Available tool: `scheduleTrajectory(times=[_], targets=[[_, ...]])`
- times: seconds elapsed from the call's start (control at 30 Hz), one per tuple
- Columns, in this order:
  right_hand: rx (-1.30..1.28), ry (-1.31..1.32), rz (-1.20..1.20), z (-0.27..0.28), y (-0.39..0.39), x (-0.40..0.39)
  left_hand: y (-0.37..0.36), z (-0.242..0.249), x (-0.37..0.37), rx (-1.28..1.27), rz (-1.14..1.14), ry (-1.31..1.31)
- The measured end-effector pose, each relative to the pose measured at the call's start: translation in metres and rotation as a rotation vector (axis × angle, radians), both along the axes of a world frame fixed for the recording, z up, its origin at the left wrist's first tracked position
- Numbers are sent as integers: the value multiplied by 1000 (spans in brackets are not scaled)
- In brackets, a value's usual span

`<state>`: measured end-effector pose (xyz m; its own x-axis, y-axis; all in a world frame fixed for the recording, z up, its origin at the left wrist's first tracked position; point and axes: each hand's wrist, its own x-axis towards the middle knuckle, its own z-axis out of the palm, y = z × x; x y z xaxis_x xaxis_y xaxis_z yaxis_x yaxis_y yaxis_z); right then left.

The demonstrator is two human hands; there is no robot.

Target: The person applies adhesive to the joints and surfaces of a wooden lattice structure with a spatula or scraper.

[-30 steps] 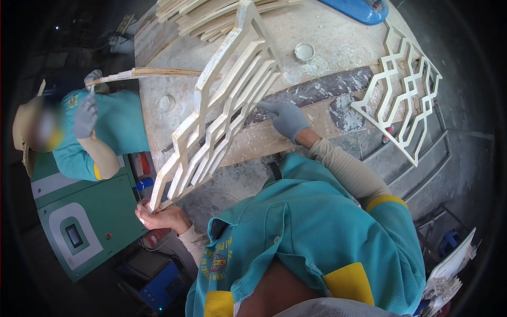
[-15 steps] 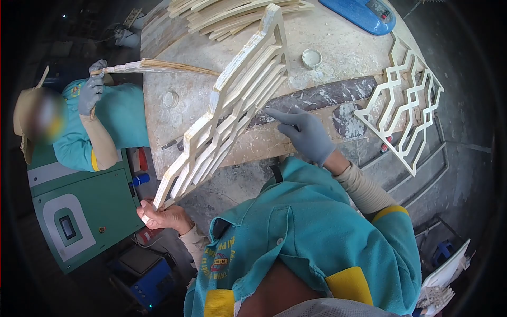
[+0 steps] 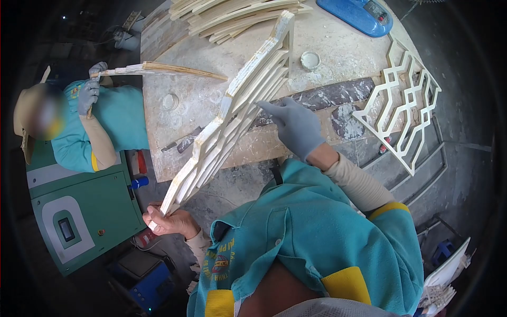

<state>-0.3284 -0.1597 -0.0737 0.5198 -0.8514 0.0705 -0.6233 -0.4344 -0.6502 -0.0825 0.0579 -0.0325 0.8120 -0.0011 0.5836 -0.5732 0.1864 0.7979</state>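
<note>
A pale wooden lattice panel [image 3: 210, 132] with zigzag slats is held on edge, slanting from lower left up over the workbench. Its outer edge bears white, filler-like smears. My bare left hand [image 3: 174, 222] is closed around the panel's lower end. My right hand [image 3: 300, 129], in a grey glove, has its index finger stretched toward the slats, the fingertip right at the panel's inner side. The thumb stands a little apart and the other fingers are curled, with nothing held in them.
The workbench [image 3: 206, 63] carries wooden strips [image 3: 232, 18], a round tub [image 3: 310, 61], a smaller round container [image 3: 170, 101] and a blue device [image 3: 356, 16]. Another lattice panel [image 3: 409, 100] lies at right. A co-worker [image 3: 105, 111] at left holds a wooden piece [image 3: 174, 68].
The panel has turned, showing more of its outer edge and narrower gaps. My left hand shifted slightly right; my right hand moved left and up. The co-worker's wooden piece shifted slightly.
</note>
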Motion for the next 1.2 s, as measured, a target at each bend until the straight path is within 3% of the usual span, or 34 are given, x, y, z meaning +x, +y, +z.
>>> scheduleTrajectory(times=[0.13,0.2,0.43,0.5,0.6,0.73,0.8,0.83,0.9,0.93,1.03,1.1,1.13,1.2], targets=[[55,-118,1,-6,11,4,5,-4,2,19,-23,-5],[184,-244,164,-9,3,-3,5,-4,1,27,-22,9],[52,-265,47,-23,2,-3,2,-3,-1,3,-41,7],[229,-228,127,-8,1,-12,3,-3,-2,3,-51,18],[78,-167,-27,-11,-3,-10,2,-2,-4,20,-36,-1],[45,-213,62,-14,2,-8,2,-1,-4,22,-31,18],[322,-261,156,2,-3,-16,1,-2,-4,26,-20,8],[322,-262,156,-10,-6,-14,1,-2,-3,27,-27,12],[-39,-439,29,-34,-11,-8,1,-2,-3,27,-33,15],[-40,-441,28,-35,-8,-9,1,-2,-3,37,-24,30],[121,-372,62,-31,4,-11,-5,4,-5,63,8,25],[283,-618,17,-41,10,-8,-11,15,-11,87,31,9],[281,-619,17,-39,11,-7,-15,24,-15,159,71,38],[473,-696,-254,-33,12,-2,-23,37,-19,227,110,61]])
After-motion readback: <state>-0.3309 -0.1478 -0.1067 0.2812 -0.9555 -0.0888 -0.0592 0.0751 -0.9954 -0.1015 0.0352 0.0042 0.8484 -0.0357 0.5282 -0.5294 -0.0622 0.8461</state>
